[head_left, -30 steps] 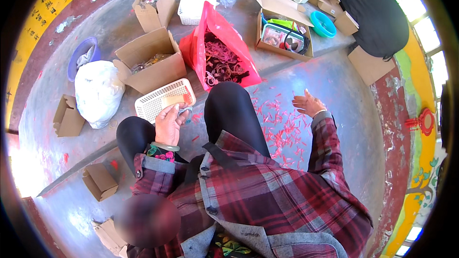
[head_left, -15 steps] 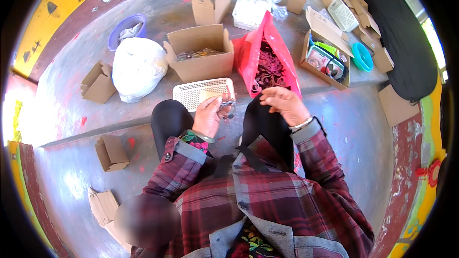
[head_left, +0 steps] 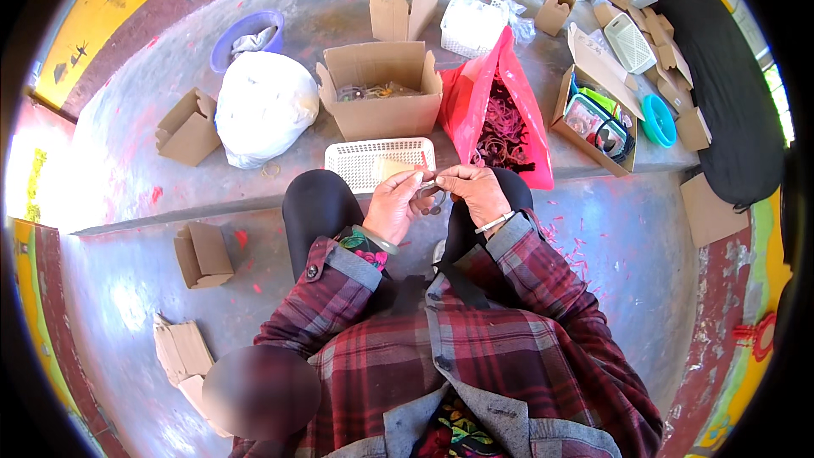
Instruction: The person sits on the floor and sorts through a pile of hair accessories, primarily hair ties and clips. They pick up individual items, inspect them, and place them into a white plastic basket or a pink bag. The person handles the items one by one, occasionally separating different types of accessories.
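Note:
Over my knees, my left hand (head_left: 393,210) and my right hand (head_left: 476,193) meet, both with fingers pinched. They hold a small bundle of thin grey, dark loops (head_left: 435,198), whose exact kind is too small to make out. The loops hang below the fingertips, between the hands. Just beyond my left hand lies a shallow white plastic basket (head_left: 337,155) with a beige flat piece (head_left: 397,166) in it. Close beyond my right hand stands an open red plastic bag (head_left: 465,99), full of tangled pink and dark loops (head_left: 504,123).
Behind the basket is an open cardboard box (head_left: 386,123) with clear-wrapped items; a stuffed white bag (head_left: 267,110) stands left of it. A box of coloured goods (head_left: 606,157) and a teal basin (head_left: 659,121) are at the right. A raised step edge (head_left: 203,214) crosses before me.
My right hand has come left to join my left hand at the loops, and its fingers have closed on them. The whole view has shifted slightly.

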### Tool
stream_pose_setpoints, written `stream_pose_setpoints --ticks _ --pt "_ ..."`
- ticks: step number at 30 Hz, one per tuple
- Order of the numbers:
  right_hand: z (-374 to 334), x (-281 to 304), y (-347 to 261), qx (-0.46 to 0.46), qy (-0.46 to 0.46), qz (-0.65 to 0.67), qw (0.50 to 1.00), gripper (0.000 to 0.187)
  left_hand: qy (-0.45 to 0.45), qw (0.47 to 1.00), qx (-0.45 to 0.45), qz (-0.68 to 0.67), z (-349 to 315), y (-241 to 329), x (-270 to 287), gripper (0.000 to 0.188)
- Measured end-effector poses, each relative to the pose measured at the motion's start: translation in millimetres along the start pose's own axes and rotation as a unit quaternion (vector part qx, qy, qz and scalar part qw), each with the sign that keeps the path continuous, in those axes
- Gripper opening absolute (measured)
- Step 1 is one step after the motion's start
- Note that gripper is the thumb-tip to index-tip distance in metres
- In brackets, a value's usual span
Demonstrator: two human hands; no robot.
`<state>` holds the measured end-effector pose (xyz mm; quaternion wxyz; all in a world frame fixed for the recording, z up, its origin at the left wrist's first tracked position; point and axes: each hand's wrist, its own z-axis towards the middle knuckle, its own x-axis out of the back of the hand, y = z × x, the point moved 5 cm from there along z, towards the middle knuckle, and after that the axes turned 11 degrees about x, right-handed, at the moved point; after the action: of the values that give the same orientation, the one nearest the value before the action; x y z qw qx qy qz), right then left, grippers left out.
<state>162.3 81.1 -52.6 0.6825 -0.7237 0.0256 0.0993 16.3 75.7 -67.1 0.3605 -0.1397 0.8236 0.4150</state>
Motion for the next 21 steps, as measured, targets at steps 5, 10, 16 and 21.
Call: stream_pose_setpoints --ticks 5,10,16,21 --pt "-4 -1 -5 0.007 0.024 0.015 1.0 0.016 -0.006 1.0 -0.021 0.006 1 -1 -1 0.023" --pt "-4 1 -8 0.016 0.022 0.008 1.0 0.015 -0.002 0.998 -0.01 0.055 1 0 -3 0.021" --pt "-4 2 -1 0.028 0.022 0.016 0.999 0.012 0.021 0.996 0.005 0.084 6 -6 6 0.016" --pt "-6 1 0 0.026 0.028 0.005 0.999 0.013 0.01 0.997 0.023 0.075 4 -4 5 0.015"
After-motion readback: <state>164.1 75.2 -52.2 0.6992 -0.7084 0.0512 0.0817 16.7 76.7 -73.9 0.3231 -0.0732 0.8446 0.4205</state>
